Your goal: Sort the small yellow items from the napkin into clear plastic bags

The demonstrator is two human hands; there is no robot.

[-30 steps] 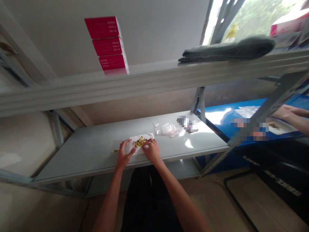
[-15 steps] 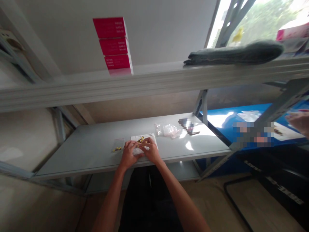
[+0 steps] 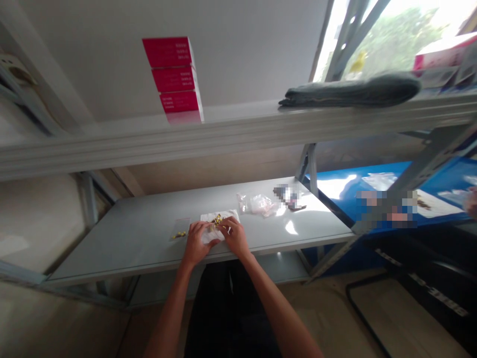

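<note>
A white sheet of paper or cloth (image 3: 231,214) lies near the shelf's front edge, bearing a pile of small yellow-and-dark pieces (image 3: 217,220); their kind is too small to make out. My left hand (image 3: 197,244) rests over the sheet's left side, thumb spread from the fingers and fingertips close to the pile. At the pile's right edge, my right hand (image 3: 235,237) has its fingers bent and pinched together; whatever they hold is hidden. Just left of my left hand lies a clear plastic bag (image 3: 181,226) with several similar yellow pieces in it.
Crumpled clear plastic bags (image 3: 263,205) lie right of the sheet on the grey shelf (image 3: 130,233). Above runs an upper shelf (image 3: 238,130) with stacked red boxes (image 3: 175,79) and a folded grey cloth (image 3: 350,92). At right are a blue table (image 3: 335,186), another person's hand (image 3: 471,201) and a black chair (image 3: 421,278).
My fingertips, which met over the sheet, have moved apart, uncovering more of the pile. The view has shifted slightly. The other person's hand at right has drawn back toward the frame edge.
</note>
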